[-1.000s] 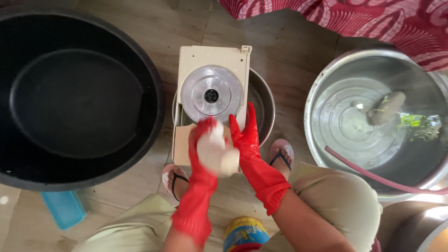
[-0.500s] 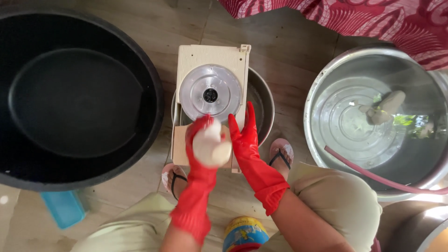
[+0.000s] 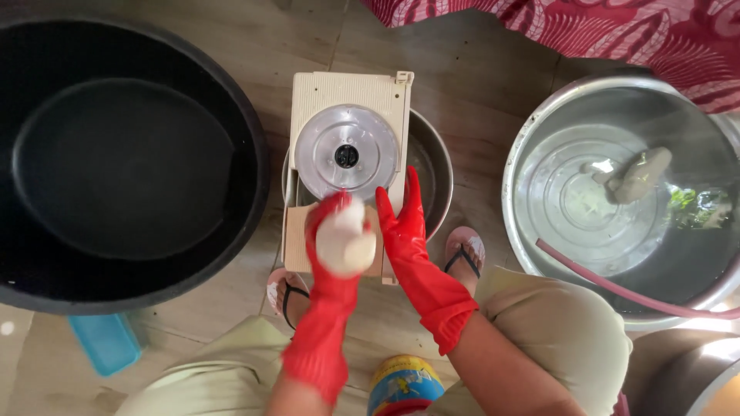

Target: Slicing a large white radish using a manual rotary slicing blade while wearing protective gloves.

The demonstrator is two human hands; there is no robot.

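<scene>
Both my hands wear long red rubber gloves. My left hand (image 3: 331, 231) grips a pale, soapy sponge (image 3: 345, 243) and presses it on the near part of a beige rectangular appliance lid (image 3: 347, 92). A round metal plate (image 3: 347, 154) with a dark centre hole sits on that lid. My right hand (image 3: 405, 223) lies flat with fingers straight against the lid's right edge, steadying it. The lid rests across a small steel bowl (image 3: 432, 166) on the floor.
A large black tub (image 3: 123, 162) fills the left. A big steel basin (image 3: 617, 200) with water, a pale object and a pink hose (image 3: 617, 285) stands right. A blue block (image 3: 104, 343), a colourful can (image 3: 405, 385), my sandalled feet and red patterned cloth (image 3: 586, 31) surround me.
My left hand with the sponge has shifted slightly along the near end of the lid in a scrubbing motion. My right hand has stayed against the lid's edge.
</scene>
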